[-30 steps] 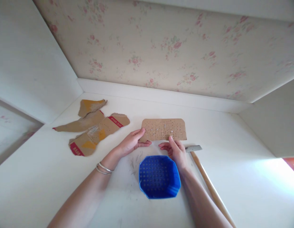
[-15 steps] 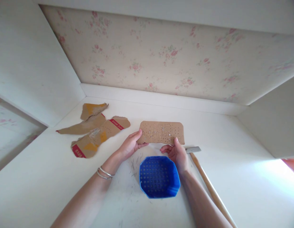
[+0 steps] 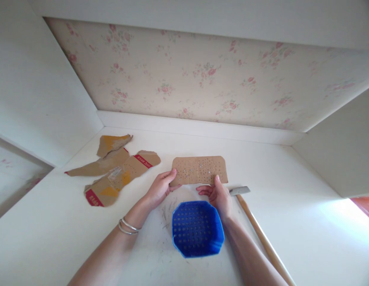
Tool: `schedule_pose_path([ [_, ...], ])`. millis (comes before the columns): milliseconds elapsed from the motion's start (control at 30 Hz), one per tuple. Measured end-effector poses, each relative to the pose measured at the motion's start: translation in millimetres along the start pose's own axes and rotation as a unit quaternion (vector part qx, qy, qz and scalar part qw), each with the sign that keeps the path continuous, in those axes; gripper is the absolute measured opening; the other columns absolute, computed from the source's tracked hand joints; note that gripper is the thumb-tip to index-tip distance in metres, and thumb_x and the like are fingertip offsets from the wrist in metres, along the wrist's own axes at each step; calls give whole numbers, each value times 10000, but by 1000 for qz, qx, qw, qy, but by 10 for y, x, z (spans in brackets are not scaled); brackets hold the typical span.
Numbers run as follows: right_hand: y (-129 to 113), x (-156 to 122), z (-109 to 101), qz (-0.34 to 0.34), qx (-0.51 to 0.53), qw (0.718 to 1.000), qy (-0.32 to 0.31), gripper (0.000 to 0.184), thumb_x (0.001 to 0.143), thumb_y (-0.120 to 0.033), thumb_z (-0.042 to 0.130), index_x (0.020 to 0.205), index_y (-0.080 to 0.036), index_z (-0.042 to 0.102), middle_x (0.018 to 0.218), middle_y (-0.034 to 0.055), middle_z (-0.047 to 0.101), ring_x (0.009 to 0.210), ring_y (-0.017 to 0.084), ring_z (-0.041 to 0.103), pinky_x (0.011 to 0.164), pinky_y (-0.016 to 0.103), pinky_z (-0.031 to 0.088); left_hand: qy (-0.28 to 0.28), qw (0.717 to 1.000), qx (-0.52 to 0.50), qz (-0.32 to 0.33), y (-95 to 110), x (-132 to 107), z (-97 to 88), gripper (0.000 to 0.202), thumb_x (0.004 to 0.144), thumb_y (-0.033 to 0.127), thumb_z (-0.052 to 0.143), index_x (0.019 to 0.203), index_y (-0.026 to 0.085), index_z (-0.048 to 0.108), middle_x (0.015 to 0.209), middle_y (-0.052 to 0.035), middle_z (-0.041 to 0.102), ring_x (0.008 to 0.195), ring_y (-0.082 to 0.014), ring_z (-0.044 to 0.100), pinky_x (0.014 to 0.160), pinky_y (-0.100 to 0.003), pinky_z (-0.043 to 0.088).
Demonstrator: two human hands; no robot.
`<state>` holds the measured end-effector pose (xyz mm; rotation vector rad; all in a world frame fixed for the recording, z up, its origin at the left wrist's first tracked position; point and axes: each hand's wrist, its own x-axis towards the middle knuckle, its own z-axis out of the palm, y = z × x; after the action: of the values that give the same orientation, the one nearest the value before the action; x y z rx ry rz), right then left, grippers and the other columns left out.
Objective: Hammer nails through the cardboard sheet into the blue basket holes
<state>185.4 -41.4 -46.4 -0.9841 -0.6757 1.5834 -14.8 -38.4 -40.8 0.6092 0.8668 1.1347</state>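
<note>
A brown cardboard piece (image 3: 199, 169) with rounded corners and many small punched holes is held up between my two hands. My left hand (image 3: 162, 184) pinches its lower left corner, thumb on the near face. At the lower right edge, my right hand (image 3: 218, 196) grips it under the thumb, with the other fingers curled below. Just under the cardboard stands a blue plastic basket (image 3: 198, 228), its bottom full of holes; it sits close to my right wrist. Beyond that hand lies a hammer (image 3: 258, 226) with a metal head and wooden handle, partly covered by my forearm.
Torn cardboard scraps (image 3: 113, 171) with red and yellow printing lie at the left on the white tabletop (image 3: 142, 254). Dark specks and scratches mark the surface around the basket. A white ledge (image 3: 196, 124) and floral wallpaper rise behind, with white side panels left and right.
The whole view has shifted slightly, so everything sits a little lower and further left. Both hands keep the same hold on the cardboard piece.
</note>
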Motion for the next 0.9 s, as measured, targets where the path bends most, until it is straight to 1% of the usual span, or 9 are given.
schedule_pose_path([
  [100, 3, -3, -4, 2, -10, 1000, 7, 371, 847, -535, 618, 776, -179, 697, 692, 73, 771, 645, 226, 709, 592, 305, 534, 4, 1000, 11, -3, 2, -1, -12, 286, 900, 318, 631, 1101, 121, 684, 1223, -161, 672, 1101, -278, 651, 901, -408, 564],
  [233, 5, 0, -5, 7, -23, 1000, 10, 388, 833, -555, 622, 740, -185, 692, 651, 68, 761, 629, 230, 707, 597, 313, 531, 6, 1000, 25, -3, 2, -1, -19, 267, 900, 310, 634, 1091, 132, 688, 1198, -145, 687, 1076, -265, 662, 869, -390, 576],
  [300, 6, 2, -4, 6, -22, 1000, 11, 374, 824, -556, 630, 725, -198, 680, 673, 58, 768, 638, 226, 710, 591, 309, 529, 3, 1000, 30, 1, -1, 2, -13, 271, 901, 318, 632, 1099, 141, 684, 1196, -138, 687, 1070, -259, 662, 866, -388, 575],
  [433, -10, -16, 12, 2, -22, 1000, 18, 397, 810, -572, 637, 630, -218, 622, 628, 52, 754, 615, 226, 706, 583, 316, 533, -5, 999, 33, 17, -15, 16, 9, 291, 907, 358, 618, 1109, 157, 677, 1186, -124, 691, 1047, -243, 666, 854, -364, 570],
  [500, -34, -37, 28, 6, -27, 999, 20, 417, 804, -597, 627, 632, -216, 622, 604, 61, 745, 575, 228, 696, 576, 328, 535, -6, 999, 37, 21, -23, 23, 12, 306, 900, 381, 622, 1095, 152, 681, 1139, -121, 709, 999, -235, 681, 822, -334, 572],
  [567, -64, -57, 48, 11, -42, 999, 19, 445, 789, -640, 611, 667, -212, 642, 604, 66, 743, 557, 238, 695, 558, 340, 535, -5, 999, 45, 19, -27, 26, 9, 322, 891, 404, 629, 1062, 139, 691, 1080, -122, 727, 913, -218, 700, 769, -298, 574],
  [667, -96, -71, 71, 10, -73, 997, 18, 503, 750, -713, 586, 677, -220, 652, 606, 68, 741, 585, 268, 710, 528, 354, 533, -8, 998, 57, 9, -19, 21, 6, 358, 890, 434, 619, 1031, 116, 700, 1051, -133, 730, 795, -184, 704, 697, -267, 573],
  [767, -101, -67, 78, 5, -77, 997, 20, 512, 741, -728, 580, 669, -225, 649, 601, 67, 738, 613, 279, 719, 536, 362, 541, -12, 998, 66, -8, 3, 10, 13, 388, 898, 446, 601, 1045, 98, 691, 1048, -152, 727, 735, -175, 708, 684, -276, 584],
  [900, -93, -64, 78, 2, -75, 997, 22, 502, 750, -720, 580, 657, -230, 645, 600, 63, 736, 620, 279, 721, 546, 368, 549, -5, 997, 75, -32, 19, 10, 13, 416, 904, 455, 586, 1062, 77, 661, 995, -181, 732, 702, -211, 732, 643, -308, 604],
])
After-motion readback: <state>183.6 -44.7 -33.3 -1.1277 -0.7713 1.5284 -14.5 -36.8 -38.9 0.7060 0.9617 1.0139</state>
